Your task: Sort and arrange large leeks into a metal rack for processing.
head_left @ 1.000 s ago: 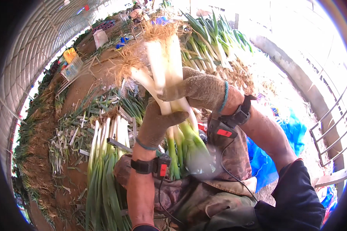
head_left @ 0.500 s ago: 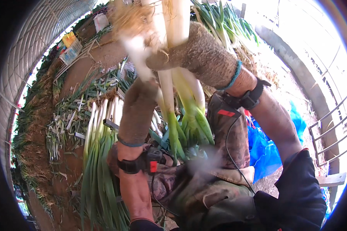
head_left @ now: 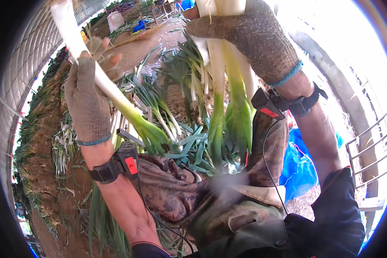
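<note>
A single leek (head_left: 118,95) with a thick white shaft slants across the palm of my gloved left hand (head_left: 86,101). My fingers curl around it, the bare fingertips showing blurred on its far side. My right hand (head_left: 262,45), in a muddy knitted glove, is wrapped around several leeks (head_left: 217,81). They hang with their green tops down between my knees; their upper ends run out of the picture. Cut leaf pieces (head_left: 193,148) lie below them. To my left, the long green leaves of a leek bundle (head_left: 101,215) show partly behind my forearm.
Smaller leeks (head_left: 159,101) lie ahead on the soil, beside a metal bar (head_left: 131,137). A blue plastic bag (head_left: 300,165) rests by my right leg, a metal rack (head_left: 370,146) farther right. A white sack (head_left: 115,20) stands far off. Cables run from both wrist straps.
My left hand has moved left and up, taking one leek away from the others. My right hand has shifted right with its leeks. The view has tilted slightly.
</note>
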Demonstrator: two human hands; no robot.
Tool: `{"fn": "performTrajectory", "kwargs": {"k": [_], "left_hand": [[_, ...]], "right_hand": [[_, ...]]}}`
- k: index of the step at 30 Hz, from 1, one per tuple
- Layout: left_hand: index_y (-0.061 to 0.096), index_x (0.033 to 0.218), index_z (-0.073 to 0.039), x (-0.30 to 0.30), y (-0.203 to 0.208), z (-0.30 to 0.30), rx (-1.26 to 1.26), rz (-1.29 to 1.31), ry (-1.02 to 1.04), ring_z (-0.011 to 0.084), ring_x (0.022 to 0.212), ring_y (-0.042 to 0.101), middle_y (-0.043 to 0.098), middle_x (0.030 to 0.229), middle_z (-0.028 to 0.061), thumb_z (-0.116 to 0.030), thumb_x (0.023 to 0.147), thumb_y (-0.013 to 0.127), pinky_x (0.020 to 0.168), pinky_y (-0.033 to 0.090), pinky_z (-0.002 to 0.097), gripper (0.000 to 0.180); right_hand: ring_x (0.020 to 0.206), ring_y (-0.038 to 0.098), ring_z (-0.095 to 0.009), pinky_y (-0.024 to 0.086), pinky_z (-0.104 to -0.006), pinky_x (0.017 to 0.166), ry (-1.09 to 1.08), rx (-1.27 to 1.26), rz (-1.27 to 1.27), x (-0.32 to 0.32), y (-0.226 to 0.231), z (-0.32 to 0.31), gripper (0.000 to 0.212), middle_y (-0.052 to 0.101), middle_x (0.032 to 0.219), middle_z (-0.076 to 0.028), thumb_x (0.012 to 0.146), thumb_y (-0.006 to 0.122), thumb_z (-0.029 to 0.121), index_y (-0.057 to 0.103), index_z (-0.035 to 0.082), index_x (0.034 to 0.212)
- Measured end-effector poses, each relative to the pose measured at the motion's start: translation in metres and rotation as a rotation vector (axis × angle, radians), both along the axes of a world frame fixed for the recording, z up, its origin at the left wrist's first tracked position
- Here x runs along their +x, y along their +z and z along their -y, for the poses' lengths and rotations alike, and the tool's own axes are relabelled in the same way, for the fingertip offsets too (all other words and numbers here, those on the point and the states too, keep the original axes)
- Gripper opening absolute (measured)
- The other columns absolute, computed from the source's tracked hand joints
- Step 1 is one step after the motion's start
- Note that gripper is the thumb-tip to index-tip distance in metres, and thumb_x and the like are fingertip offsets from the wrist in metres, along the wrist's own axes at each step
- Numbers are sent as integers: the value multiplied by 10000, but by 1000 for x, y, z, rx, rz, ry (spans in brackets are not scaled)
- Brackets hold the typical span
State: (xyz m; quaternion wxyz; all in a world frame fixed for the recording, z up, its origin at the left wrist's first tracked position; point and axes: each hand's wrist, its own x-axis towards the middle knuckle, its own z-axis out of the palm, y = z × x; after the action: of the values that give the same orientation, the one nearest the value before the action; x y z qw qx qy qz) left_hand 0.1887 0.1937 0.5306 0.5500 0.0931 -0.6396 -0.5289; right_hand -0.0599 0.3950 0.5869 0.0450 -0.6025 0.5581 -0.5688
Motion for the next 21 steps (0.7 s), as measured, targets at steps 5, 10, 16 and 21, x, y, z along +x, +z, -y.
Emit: {"fn": "performTrajectory", "kwargs": {"k": [5,10,16,21], "left_hand": [[570,1749,-39,-93,-51,-27,-86,81,-54,321,1440,740,695,1635,189,-319,1252,669,1127,692,496,579],[688,1602,-35,-124,-74,-87,303,-205,-260,319,1343,786,761,1529,157,-159,1215,674,1135,671,474,407],[133,1885,78,-78,-185,-151,-208,442,37,468,1633,551,429,1833,327,-403,922,1065,1342,494,547,1424],[238,1831,118,-107,-222,-164,-35,419,346,604,1638,501,448,1790,424,-346,772,1140,1392,424,617,1466]], "right_hand": [[979,817,-205,687,-402,893,7,18,22,3,-27,15,461,864,1086,-97,953,1009,270,830,-5,1278],[949,809,-200,679,-404,875,-15,26,54,-5,-44,9,472,867,1068,-104,932,1014,267,837,-10,1270],[913,800,-195,669,-406,854,-13,30,111,5,-57,32,485,872,1047,-112,906,1020,264,845,-16,1262],[1016,806,-177,639,-392,933,-15,100,220,62,-63,36,382,867,1096,-62,950,979,181,871,9,1273]]}}
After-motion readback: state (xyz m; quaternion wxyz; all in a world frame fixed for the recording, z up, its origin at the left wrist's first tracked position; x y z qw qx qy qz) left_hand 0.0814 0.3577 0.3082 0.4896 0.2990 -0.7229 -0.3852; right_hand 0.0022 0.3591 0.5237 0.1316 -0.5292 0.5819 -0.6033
